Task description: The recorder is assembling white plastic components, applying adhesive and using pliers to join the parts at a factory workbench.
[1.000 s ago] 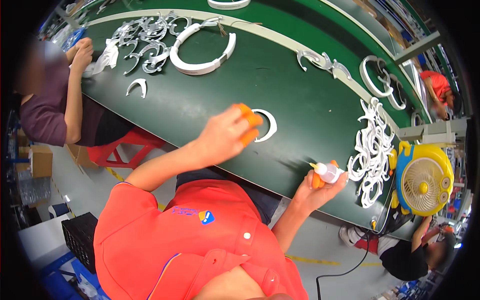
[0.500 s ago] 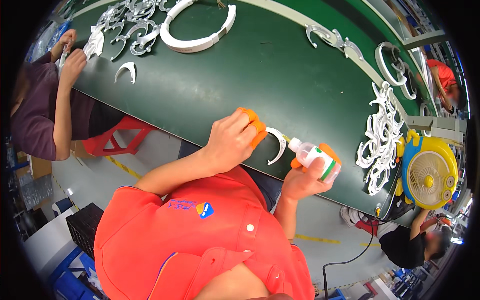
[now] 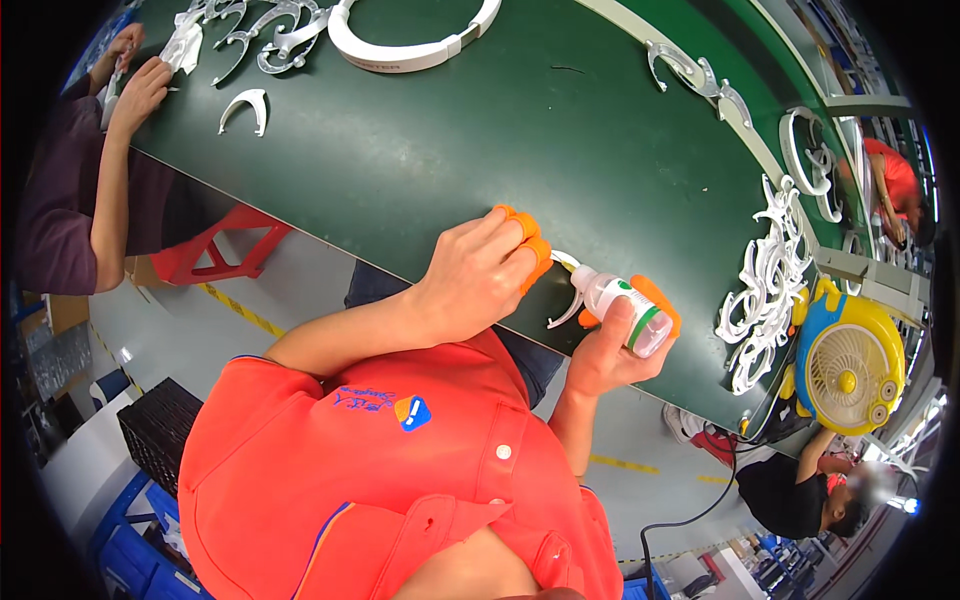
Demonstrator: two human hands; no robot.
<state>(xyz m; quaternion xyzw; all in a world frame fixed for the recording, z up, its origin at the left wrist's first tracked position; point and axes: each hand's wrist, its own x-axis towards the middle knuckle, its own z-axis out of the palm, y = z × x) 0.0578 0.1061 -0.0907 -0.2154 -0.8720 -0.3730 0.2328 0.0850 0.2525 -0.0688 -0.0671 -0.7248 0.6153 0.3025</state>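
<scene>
My left hand (image 3: pixel 482 268), with orange finger covers, is closed on the upper end of a white crescent-shaped plastic piece (image 3: pixel 575 304). The piece is held just over the table's near edge, its free end curving down toward me. In my right hand (image 3: pixel 606 358), also with orange finger covers, lies a small clear squeeze bottle (image 3: pixel 622 302) with a white and green label. The bottle is tilted, its narrow tip against or very close to the crescent's outer upper edge. Whether any liquid comes out cannot be seen.
White crescent pieces (image 3: pixel 757 290) lie heaped at the table's right, beside a yellow and blue fan (image 3: pixel 848 368). A white ring-shaped headband (image 3: pixel 405 58) and a single crescent (image 3: pixel 246 108) lie farther off. A co-worker's hands (image 3: pixel 140 92) are at the far left of the green table (image 3: pixel 420 165).
The whole view has shifted a little. My left hand and the crescent piece have come closer to the bottle, whose neck now covers part of the piece. Both hands keep their hold.
</scene>
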